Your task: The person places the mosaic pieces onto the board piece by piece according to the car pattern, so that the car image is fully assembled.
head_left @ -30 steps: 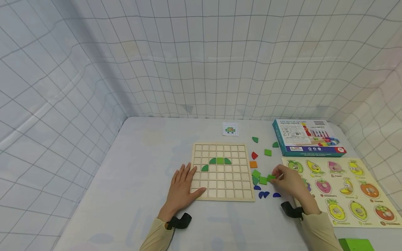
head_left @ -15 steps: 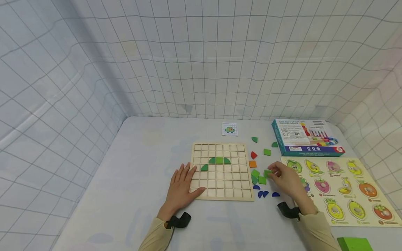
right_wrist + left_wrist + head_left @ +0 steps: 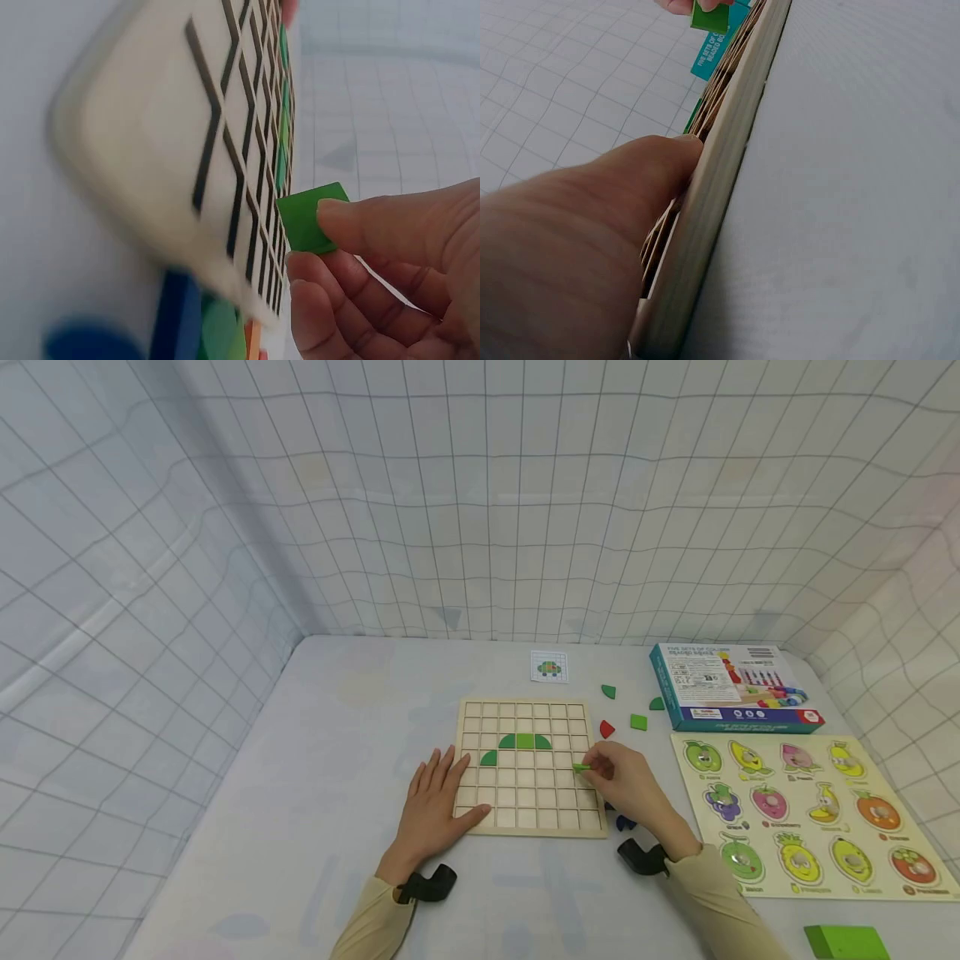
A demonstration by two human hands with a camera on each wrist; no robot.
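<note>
A wooden grid board [image 3: 525, 810] lies flat on the table. A light green square [image 3: 525, 741] and several dark green quarter-circle pieces [image 3: 489, 758] sit in its cells. My left hand [image 3: 435, 806] rests on the board's left edge with fingers spread and straight; the left wrist view shows its thumb [image 3: 660, 161] on the board. Between thumb and fingers, my right hand [image 3: 626, 781] pinches a green square tile [image 3: 307, 217], held above the board's right columns. Blue pieces [image 3: 625, 822] lie partly hidden under the right hand.
A picture card [image 3: 550, 667] lies behind the board. Right of the board are a red piece [image 3: 607, 729], a green square [image 3: 638, 722] and dark green quarter-circles [image 3: 609, 692]. Farther right stand a boxed toy [image 3: 738, 689], a fruit puzzle board [image 3: 813, 818] and a green block [image 3: 846, 942].
My right hand has lifted the green square tile from among the loose pieces and carried it left over the board's right side. The left hand stays in place.
</note>
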